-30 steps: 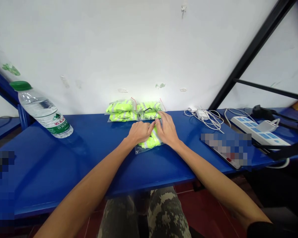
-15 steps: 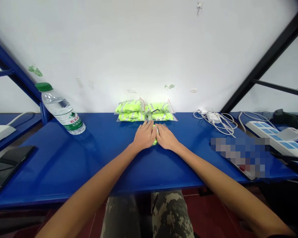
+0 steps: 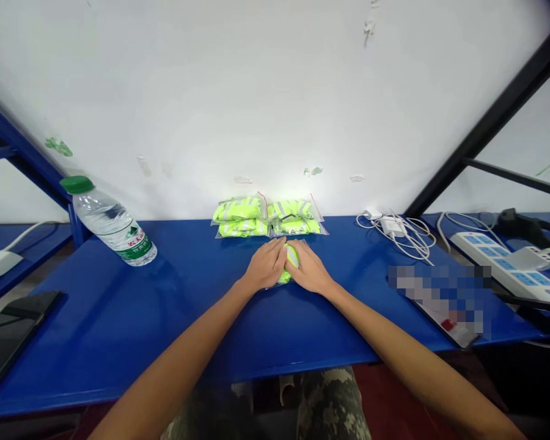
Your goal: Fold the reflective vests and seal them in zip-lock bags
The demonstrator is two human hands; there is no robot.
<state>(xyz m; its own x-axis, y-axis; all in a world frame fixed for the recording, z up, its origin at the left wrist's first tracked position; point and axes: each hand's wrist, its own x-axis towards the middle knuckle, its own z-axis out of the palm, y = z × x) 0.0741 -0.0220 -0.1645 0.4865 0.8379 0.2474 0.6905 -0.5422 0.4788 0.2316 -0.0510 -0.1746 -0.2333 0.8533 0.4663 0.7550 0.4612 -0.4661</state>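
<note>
A neon yellow-green reflective vest in a clear bag (image 3: 292, 254) lies on the blue table, mostly covered by my hands. My left hand (image 3: 264, 264) curves over its left side, fingers pressed together. Around the right side closes my right hand (image 3: 310, 269), its thumb on the packet and its fingers partly hidden. Just beyond, two stacks of similar bagged vests stand side by side against the wall: a left stack (image 3: 242, 219) and a right stack (image 3: 296, 219). Each shows two packets, with a red zip strip on the upper bag.
A water bottle (image 3: 114, 227) with a green cap stands at the left. A dark phone-like slab (image 3: 13, 336) lies at the left edge. On the right are white chargers and cables (image 3: 401, 229), a blurred-out flat item (image 3: 444, 305) and a power strip (image 3: 508, 266).
My hands have shifted from lying flat over the packet to curving around its sides, so more of the yellow-green shows. The view has tilted slightly upward.
</note>
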